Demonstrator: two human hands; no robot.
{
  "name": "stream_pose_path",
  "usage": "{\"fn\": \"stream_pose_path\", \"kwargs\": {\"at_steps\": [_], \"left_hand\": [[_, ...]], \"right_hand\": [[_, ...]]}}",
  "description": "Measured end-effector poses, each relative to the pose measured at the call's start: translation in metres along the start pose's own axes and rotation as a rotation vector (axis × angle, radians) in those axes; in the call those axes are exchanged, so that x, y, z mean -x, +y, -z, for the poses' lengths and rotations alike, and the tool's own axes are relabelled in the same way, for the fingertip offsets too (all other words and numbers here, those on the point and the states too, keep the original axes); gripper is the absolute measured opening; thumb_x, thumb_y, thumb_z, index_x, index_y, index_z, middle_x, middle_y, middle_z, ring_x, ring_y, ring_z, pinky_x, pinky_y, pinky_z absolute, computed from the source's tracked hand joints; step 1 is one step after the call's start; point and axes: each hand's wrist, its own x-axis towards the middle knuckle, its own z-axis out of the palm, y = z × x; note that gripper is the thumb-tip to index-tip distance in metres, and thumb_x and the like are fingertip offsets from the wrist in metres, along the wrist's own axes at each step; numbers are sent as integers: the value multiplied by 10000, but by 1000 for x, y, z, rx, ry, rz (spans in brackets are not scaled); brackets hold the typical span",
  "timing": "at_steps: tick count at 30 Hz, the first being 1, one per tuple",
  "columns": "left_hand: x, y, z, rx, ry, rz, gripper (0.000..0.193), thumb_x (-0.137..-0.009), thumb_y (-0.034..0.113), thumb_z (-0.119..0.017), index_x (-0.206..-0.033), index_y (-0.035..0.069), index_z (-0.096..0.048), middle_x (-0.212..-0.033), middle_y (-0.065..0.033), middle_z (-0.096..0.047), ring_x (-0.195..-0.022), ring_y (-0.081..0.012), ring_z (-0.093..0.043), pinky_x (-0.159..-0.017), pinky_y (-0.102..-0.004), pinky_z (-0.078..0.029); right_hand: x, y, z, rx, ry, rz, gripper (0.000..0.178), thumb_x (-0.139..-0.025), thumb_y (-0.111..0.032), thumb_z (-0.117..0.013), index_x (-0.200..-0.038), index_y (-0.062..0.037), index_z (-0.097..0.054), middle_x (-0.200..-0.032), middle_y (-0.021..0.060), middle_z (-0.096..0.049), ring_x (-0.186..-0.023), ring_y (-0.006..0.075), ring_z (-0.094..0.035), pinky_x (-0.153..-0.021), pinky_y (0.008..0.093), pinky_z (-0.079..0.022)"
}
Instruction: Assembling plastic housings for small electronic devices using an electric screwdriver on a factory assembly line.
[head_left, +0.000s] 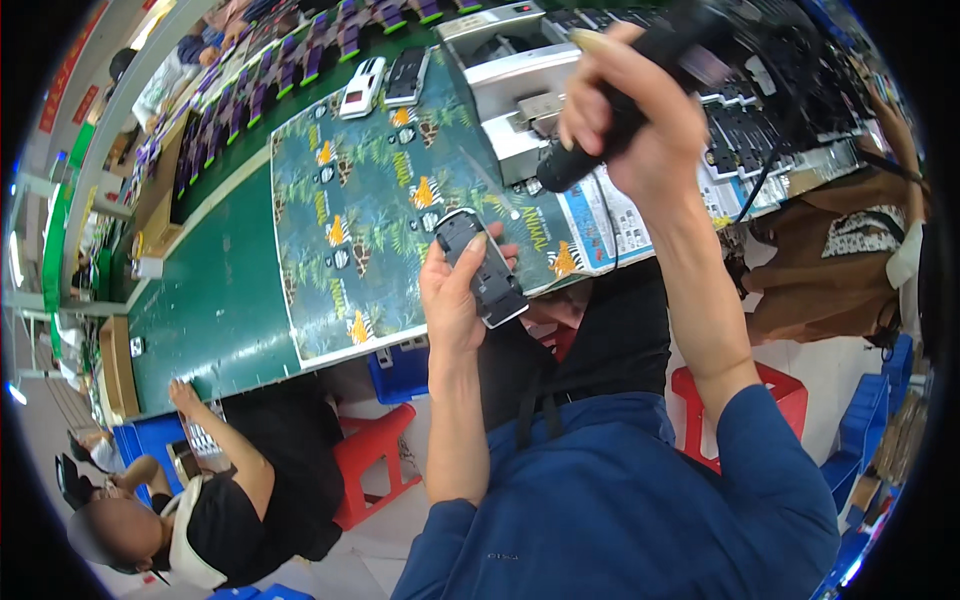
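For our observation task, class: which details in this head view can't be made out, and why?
All in the head view:
- Black tool: its upper end is blurred; the right hand covers part of it.
- White-edged black device: its far face is turned away; the left hand covers part of the near face.
- Purple pieces: their row is cut off at the top edge.

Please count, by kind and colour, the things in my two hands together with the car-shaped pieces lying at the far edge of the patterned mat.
White car-shaped piece: 1
Mostly black car-shaped pieces: 2
Black handheld tool: 1
Total: 4
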Motion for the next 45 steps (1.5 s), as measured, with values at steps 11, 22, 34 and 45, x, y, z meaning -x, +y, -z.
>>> {"fn": "stream_pose_path", "kwargs": {"at_steps": [11,22,34,45], "left_hand": [[1,-1,-5,-86,-14,-14,246,-919,61,-634,-1150,-5,-579,-1074,-171,-696,-864,-220,-712,-699,-313,-609],[20,2,2,29,-178,123,291,-974,129,-569,-1226,-5,-508,-1087,-195,-654,-880,-237,-698,-742,-389,-623],[57,-1,-67,114,-286,174,278,-1037,200,-466,-1245,15,-466,-969,-172,-658,-796,-217,-694,-713,-347,-604],[56,-11,-49,67,-221,147,241,-1020,170,-513,-1214,30,-482,-1053,-162,-663,-817,-184,-690,-674,-310,-605]], "right_hand": [[28,23,-34,-64,-25,49,145,-944,-174,-532,-893,-39,-535,-627,60,-496,-531,160,-506,-593,345,-472],[37,18,-16,-463,100,122,287,-970,-332,-468,-936,-72,-584,-638,20,-484,-529,142,-465,-599,329,-428],[53,10,-9,-630,254,121,341,-949,-419,-506,-898,-96,-602,-613,11,-478,-494,141,-463,-574,330,-410],[48,-10,24,-564,340,201,377,-947,-418,-533,-789,-79,-576,-595,26,-484,-520,174,-494,-596,373,-428]]}}
